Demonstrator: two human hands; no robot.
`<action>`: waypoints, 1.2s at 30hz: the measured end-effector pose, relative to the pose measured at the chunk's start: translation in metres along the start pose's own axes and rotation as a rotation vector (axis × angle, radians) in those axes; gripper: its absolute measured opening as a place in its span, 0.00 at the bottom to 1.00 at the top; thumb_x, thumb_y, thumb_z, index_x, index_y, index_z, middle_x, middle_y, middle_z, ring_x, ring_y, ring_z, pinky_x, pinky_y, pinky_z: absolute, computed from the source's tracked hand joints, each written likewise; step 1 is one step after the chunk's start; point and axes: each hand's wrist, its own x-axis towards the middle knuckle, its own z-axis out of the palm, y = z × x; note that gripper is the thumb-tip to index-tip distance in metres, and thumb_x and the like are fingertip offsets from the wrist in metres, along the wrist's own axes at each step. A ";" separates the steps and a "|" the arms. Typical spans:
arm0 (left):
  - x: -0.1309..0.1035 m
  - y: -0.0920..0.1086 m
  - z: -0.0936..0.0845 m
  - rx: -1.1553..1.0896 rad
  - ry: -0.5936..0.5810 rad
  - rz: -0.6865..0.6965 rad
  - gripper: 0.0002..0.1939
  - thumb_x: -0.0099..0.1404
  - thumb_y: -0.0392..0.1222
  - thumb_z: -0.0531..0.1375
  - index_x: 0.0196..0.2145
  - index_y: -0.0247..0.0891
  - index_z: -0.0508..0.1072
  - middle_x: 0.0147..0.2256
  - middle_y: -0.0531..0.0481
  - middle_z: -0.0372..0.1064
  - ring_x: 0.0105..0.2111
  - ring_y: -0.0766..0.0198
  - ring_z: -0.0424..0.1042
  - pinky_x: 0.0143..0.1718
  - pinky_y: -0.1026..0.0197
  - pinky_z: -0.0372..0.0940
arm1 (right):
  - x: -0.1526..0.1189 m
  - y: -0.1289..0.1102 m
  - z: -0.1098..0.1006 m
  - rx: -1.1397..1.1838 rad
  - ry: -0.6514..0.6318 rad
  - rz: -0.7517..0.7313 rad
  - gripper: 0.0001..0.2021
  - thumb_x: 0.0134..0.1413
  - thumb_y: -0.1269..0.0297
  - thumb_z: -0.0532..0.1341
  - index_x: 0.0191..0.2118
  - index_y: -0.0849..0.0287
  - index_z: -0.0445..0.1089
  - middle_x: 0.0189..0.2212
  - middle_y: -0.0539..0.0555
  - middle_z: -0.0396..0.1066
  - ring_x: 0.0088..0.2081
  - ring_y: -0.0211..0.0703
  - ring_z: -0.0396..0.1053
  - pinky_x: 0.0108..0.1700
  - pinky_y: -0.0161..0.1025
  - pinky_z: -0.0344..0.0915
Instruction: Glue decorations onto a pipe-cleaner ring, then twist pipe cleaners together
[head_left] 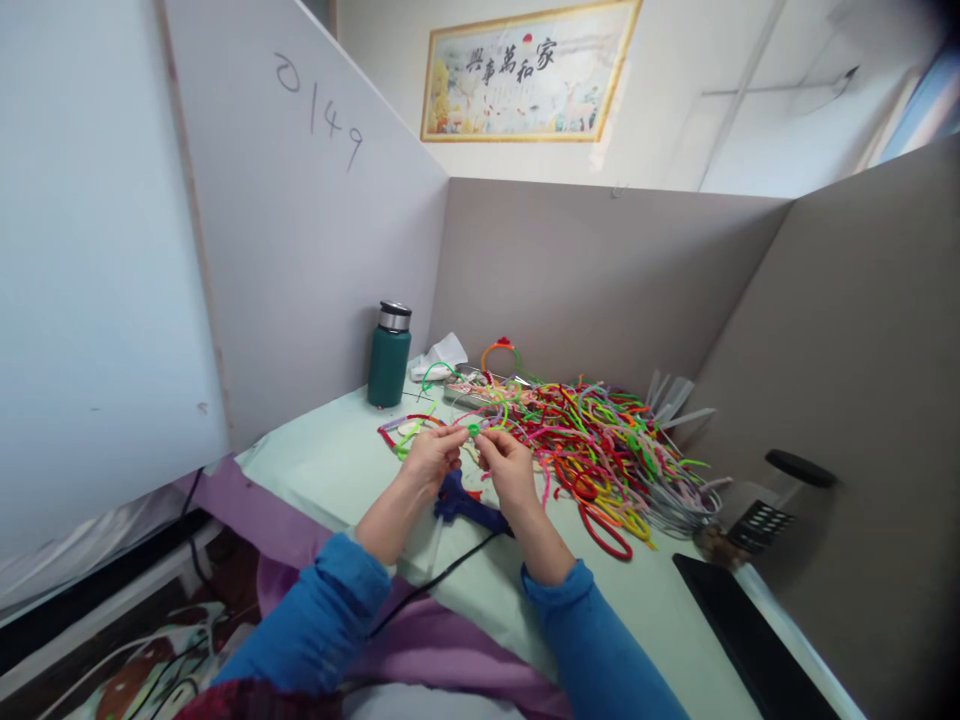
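Head view: pinching a small green piece (473,430) between the fingers (453,436) of the left hand (429,462) and those of the right hand (510,468). Gripping narrowly at the fingertips from both sides, in the air above the desk (307,455), just before a heap of coloured fuzzy stems (600,430). Probably shaping the piece by curling or twisting; not showing clearly enough, at such small size, to tell which, nor to tell whether joining more than one strand. Apparently calling, as the next move, for holding the left pinch firm as an anchor while turning with the right in small, even rolls, and for checking the curl before loosening either grip. Working above a blue glue gun (452,497), lying on the desk below the hands and partly hidden at its right end. Possibly risking, on lowering the wrists, a brush against the gun or a snag on its black cord (450,573), trailing toward the near edge. Staying well apart from a green bottle (388,365), standing upright at the left rear.
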 end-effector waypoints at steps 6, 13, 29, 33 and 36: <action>0.007 -0.005 -0.005 0.079 -0.049 0.021 0.16 0.43 0.46 0.69 0.23 0.34 0.70 0.17 0.58 0.55 0.16 0.75 0.53 0.20 0.67 0.52 | 0.000 -0.002 0.004 0.003 0.040 0.002 0.12 0.43 0.55 0.61 0.28 0.60 0.67 0.18 0.45 0.61 0.20 0.33 0.57 0.23 0.32 0.56; 0.043 0.005 -0.050 0.911 0.123 0.357 0.05 0.46 0.41 0.65 0.21 0.38 0.73 0.24 0.49 0.68 0.27 0.63 0.65 0.31 0.64 0.57 | 0.005 0.004 -0.012 -0.068 0.095 -0.003 0.10 0.44 0.57 0.60 0.27 0.60 0.67 0.18 0.45 0.61 0.20 0.33 0.56 0.23 0.32 0.55; 0.044 0.001 -0.057 1.313 0.148 0.472 0.14 0.59 0.48 0.56 0.33 0.40 0.79 0.28 0.49 0.75 0.28 0.62 0.69 0.30 0.63 0.57 | -0.004 0.016 -0.012 -0.610 0.123 -0.362 0.07 0.54 0.66 0.54 0.29 0.59 0.68 0.26 0.51 0.67 0.30 0.40 0.64 0.33 0.35 0.59; 0.033 -0.005 -0.043 1.045 0.104 0.506 0.14 0.57 0.48 0.58 0.32 0.38 0.80 0.26 0.52 0.75 0.28 0.64 0.70 0.29 0.66 0.59 | -0.009 0.012 -0.007 -0.733 0.114 -0.459 0.07 0.56 0.68 0.54 0.31 0.59 0.68 0.29 0.52 0.67 0.31 0.39 0.64 0.34 0.34 0.58; 0.025 -0.010 -0.032 1.025 0.107 0.559 0.11 0.56 0.45 0.60 0.30 0.37 0.80 0.27 0.51 0.76 0.29 0.63 0.72 0.31 0.66 0.61 | -0.011 0.009 -0.004 -0.818 0.132 -0.490 0.07 0.56 0.68 0.54 0.31 0.59 0.68 0.30 0.52 0.67 0.30 0.38 0.64 0.34 0.34 0.58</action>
